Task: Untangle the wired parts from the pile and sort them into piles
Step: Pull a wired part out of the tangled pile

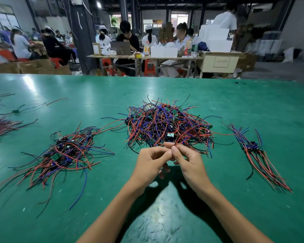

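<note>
Best worked slowly: red wire (184, 135) drawn out toward the body in a steady low pull, tangle eased apart rather than yanked, lest neighbours got dragged off the heap. Green table (165, 88) under everything. Big pile (165, 123) just beyond both hands, its near edge almost at the fingertips, red, blue and black leads knotted round small green boards. Looser pile (65, 153) well off to the left of the left hand. Neat bundle (260, 153) well off to the right of the right hand, wires lying roughly parallel. More wires (2, 125) at the far left edge, farther still. Left hand (151, 163) raised off the table, fingers curled narrow toward the right, touching it at the fingertips; whether anything pinched there, could not be told. Right hand (186, 162) beside it, thumb and forefinger pinched tight on the near end of the red wire, which arched up and back into the big pile.
</note>
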The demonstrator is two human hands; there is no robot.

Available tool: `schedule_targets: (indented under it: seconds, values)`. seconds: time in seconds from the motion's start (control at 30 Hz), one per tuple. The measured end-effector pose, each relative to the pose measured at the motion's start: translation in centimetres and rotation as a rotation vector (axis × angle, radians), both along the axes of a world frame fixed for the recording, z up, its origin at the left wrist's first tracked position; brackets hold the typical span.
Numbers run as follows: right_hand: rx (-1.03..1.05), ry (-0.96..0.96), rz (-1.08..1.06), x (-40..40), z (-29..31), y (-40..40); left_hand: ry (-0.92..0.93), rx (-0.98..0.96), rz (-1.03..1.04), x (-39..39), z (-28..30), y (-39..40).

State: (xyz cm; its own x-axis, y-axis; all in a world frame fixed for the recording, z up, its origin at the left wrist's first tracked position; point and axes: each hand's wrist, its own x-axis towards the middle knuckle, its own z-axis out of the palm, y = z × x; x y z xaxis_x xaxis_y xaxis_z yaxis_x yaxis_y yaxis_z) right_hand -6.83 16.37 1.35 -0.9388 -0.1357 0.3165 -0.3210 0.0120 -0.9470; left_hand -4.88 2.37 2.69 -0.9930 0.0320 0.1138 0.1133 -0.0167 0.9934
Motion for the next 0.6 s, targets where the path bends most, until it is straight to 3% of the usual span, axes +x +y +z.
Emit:
schedule_targets:
  seconds: [0.13,0.3,0.6]
  values:
    - [-0.015,-0.089,0.003,0.2,-0.3,-0.6,-0.065,0.003,0.023,-0.1,-0.1,0.2]
    - [0.001,-0.038,-0.109,0.2,-0.3,-0.7,-0.084,0.038,-0.058,0.0,0.5,0.7]
    - [-0.263,-0.292,-0.406,-1.8,1.7,2.0,-0.098,-0.146,-0.266,0.1,-0.3,0.7]
